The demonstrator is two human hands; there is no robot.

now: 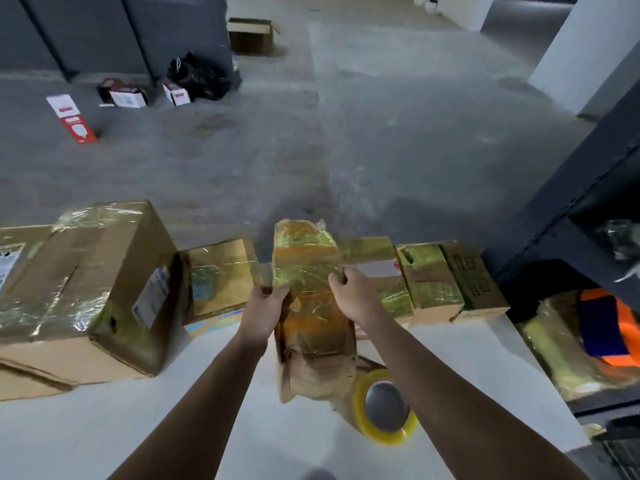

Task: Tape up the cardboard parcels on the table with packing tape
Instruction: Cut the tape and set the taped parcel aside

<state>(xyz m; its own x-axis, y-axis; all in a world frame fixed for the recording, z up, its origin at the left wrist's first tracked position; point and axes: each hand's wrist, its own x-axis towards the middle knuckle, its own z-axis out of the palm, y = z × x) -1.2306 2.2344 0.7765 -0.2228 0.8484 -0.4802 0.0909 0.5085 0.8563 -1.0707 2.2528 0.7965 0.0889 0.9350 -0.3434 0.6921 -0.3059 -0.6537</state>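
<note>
the fingers of the left hand [268, 304] are curled round the left edge of a tall, thin brown cardboard parcel [306, 258] wrapped in shiny yellow-clear tape. the fingers of the right hand [353, 296] are hooked over its right edge, so the parcel is gripped from both sides. it is held up on its end, its bottom close to the white table [138, 427]; whether it touches cannot be told. it is likely held this way so it can be turned and checked for bare spots. the near end looks crumpled and less covered, so more tape may be needed there. a roll of yellow-clear packing tape [362, 407] is seen lying on the table just beside the parcel's bottom, where it can be picked up fast. behind it, small taped boxes [429, 277] are lined up along the far edge, and a big taped cardboard box [114, 282] is set at the left.
</note>
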